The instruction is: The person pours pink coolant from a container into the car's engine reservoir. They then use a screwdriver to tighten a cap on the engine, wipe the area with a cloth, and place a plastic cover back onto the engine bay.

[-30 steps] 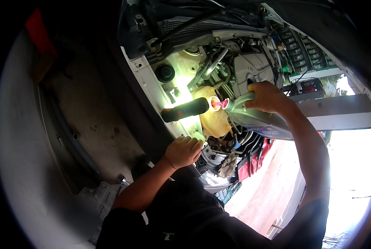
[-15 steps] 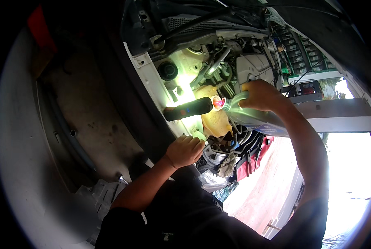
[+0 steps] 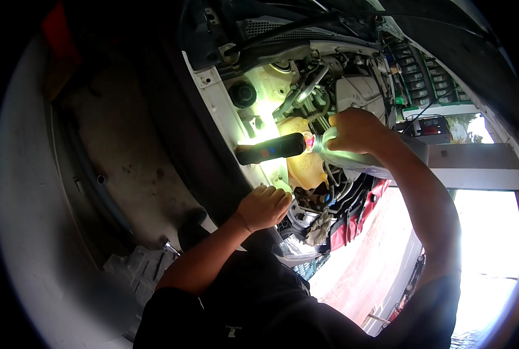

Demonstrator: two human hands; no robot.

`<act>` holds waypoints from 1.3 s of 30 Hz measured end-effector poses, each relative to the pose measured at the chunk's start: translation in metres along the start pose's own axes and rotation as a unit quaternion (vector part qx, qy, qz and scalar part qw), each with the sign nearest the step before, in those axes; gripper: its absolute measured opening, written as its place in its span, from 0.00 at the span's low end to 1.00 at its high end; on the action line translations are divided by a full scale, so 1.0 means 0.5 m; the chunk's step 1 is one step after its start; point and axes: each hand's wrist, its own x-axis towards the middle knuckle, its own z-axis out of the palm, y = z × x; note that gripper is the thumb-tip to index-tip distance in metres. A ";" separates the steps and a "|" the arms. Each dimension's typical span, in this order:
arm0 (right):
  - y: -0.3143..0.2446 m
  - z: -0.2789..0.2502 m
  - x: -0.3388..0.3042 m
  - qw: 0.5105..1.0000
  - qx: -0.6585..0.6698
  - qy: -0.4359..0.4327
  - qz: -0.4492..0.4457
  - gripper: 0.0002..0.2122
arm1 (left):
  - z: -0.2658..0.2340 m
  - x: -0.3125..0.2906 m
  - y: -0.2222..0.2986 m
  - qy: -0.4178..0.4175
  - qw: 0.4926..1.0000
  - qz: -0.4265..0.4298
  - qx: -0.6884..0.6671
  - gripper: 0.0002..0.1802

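My right hand (image 3: 358, 131) is wrapped round the handle of a greenish-grey plastic jug (image 3: 377, 168), which is tipped on its side with its mouth to the left. Pink-red fluid (image 3: 309, 142) shows at the jug's mouth, over the opening of a yellowed plastic reservoir (image 3: 307, 168) in the engine bay. The opening is partly hidden by a black work light (image 3: 271, 149) lying across the white fender edge (image 3: 227, 119), its glow lighting the metal. My left hand (image 3: 264, 207) rests with curled fingers over the fender edge, nearer to me than the light.
A black round cap (image 3: 242, 93) and a grey engine cover (image 3: 359, 96) lie beyond the reservoir. A crumpled cloth (image 3: 319, 228) is near the front of the bay. Below left, a grey metal part (image 3: 137, 270) sits by the floor. The raised hood (image 3: 445, 38) hangs at upper right.
The view has shifted slightly, so the car appears a little farther right. The jug's mouth sits closer to the light, and less pink fluid shows. Both hands keep their holds.
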 end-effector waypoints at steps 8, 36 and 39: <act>-0.061 0.006 0.008 0.998 -0.041 0.049 -0.029 0.14 | 0.006 -0.003 -0.001 -0.007 1.000 -0.001 0.000 0.08; -0.136 0.291 -0.119 0.907 -0.284 0.284 -0.124 0.10 | 0.004 -0.006 0.000 -0.026 0.999 -0.022 -0.017 0.08; -0.140 0.317 -0.130 0.904 -0.293 0.289 -0.112 0.13 | -0.008 0.003 0.004 -0.030 0.999 -0.017 -0.006 0.07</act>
